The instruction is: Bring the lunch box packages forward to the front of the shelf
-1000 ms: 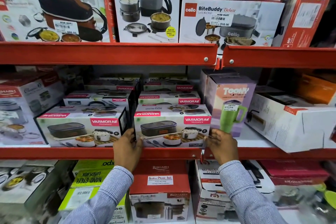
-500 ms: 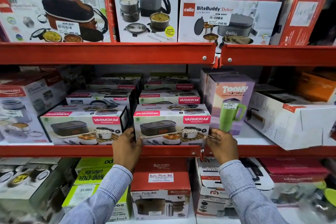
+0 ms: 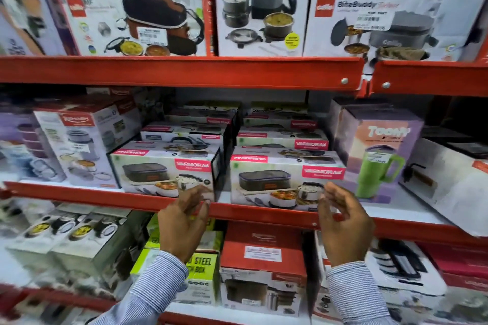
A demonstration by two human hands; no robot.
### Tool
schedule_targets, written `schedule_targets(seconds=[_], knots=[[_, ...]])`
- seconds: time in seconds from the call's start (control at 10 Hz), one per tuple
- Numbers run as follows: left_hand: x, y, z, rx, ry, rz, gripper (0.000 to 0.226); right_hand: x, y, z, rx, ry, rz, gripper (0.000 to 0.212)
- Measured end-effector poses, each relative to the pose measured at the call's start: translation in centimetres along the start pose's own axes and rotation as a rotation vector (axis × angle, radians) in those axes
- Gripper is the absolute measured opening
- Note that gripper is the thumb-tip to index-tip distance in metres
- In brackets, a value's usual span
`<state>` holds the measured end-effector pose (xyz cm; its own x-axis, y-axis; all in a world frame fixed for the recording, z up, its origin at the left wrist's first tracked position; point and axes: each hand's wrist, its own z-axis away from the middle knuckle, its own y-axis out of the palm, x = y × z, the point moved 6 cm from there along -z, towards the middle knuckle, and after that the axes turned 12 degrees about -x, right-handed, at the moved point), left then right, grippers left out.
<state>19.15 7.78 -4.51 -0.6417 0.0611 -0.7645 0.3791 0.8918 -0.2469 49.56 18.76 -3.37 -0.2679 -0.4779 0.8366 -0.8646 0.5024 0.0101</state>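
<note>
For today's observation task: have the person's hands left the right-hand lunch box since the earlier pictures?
Yes. Both hands, left and right, have dropped away from the lunch box, now below the red shelf edge.

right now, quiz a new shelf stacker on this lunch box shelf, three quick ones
1. True or false: the right hand is gripping the front right Varmora box.
2. The box with the green mug stands on which side of that Varmora box? A) left B) right C) on top
3. What colour is the shelf edge under the front left Varmora box?

Key: 1. False; both it and the left hand are open, off the boxes. 2. B. 3. Red.
</note>
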Motion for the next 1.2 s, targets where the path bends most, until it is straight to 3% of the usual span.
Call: schedule_targets(seconds=[0.2,0.3,0.4,0.6,0.9,1.2], knots=[[5.9,-7.5,-3.9,-0.226,-0.093,0.095,0.019,4.9,8.5,8.4,0.301,-0.031,-0.094,0.027],[8.8,-10.5,-6.6,-0.314,-0.067,0.074,0.021,5.6,12.7,11.7,0.371,-0.019,-0.057,0.032],[12.8,-11.6,-8.9,-0.271,-0.071,0.021,0.033,5.7,15.6,13.9,0.366,0.060,-0.040,0.040],[15.8,-10.6,-11.0,-0.020,-0.038,-0.018,0.057,5.9,17.4,15.6,0.266,0.073,0.176,0.047],[16.4,-10.4,-12.5,0.021,-0.056,0.017,0.044,5.9,18.1,15.2,0.261,0.071,0.302,0.044],[15.3,-11.1,-12.1,0.003,-0.073,0.052,0.049,5.8,18.0,14.9,0.238,0.096,0.253,0.045]])
